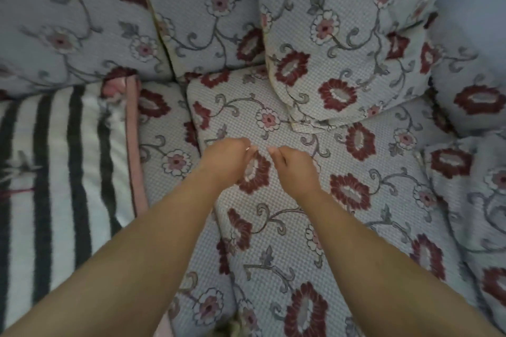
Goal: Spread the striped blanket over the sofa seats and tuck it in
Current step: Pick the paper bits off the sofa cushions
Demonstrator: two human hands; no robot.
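Observation:
The striped blanket (60,172), white with black stripes and a pink border, lies over the left seat of the floral sofa. Its right edge runs down next to the gap between seats. Both my arms reach forward over the middle seat cushion (287,200). My left hand (227,161) and my right hand (293,164) hover close together above that cushion, fingers curled, and nothing shows in either. Neither hand touches the blanket.
Floral back cushions (208,13) line the rear. A loose floral pillow (342,44) leans on the back of the middle seat. The right armrest (471,123) bounds the seats on the right.

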